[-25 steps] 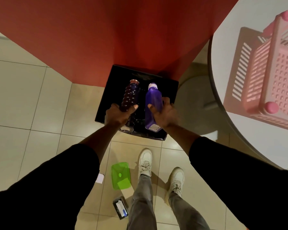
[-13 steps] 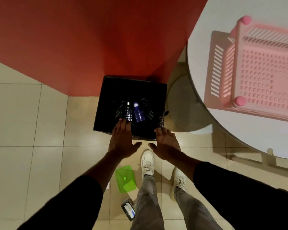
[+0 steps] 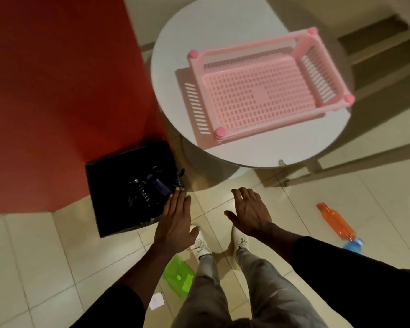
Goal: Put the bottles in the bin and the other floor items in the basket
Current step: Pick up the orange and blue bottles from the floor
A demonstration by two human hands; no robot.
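The black bin (image 3: 109, 185) stands on the floor against the red wall, with a dark ribbed bottle (image 3: 142, 191) and a purple bottle (image 3: 161, 185) lying inside. My left hand (image 3: 175, 218) hovers open at the bin's right edge. My right hand (image 3: 250, 210) is open over the tiles, holding nothing. An orange bottle with a blue cap (image 3: 336, 221) lies on the floor to the right. A green plastic lid (image 3: 178, 276) and a small white card (image 3: 157, 301) lie by my feet. The pink basket (image 3: 258, 91) sits empty on the round white table (image 3: 175, 55).
The table's base (image 3: 206, 159) stands just right of the bin. Dark steps (image 3: 376, 48) rise at the upper right. Open tiled floor spreads to the left and lower left. My legs and white shoes (image 3: 200, 245) are below the hands.
Both bottles left my hands and dropped into the bin. My hands drew back open, and my view swung right, bringing in the whole basket and the orange bottle.
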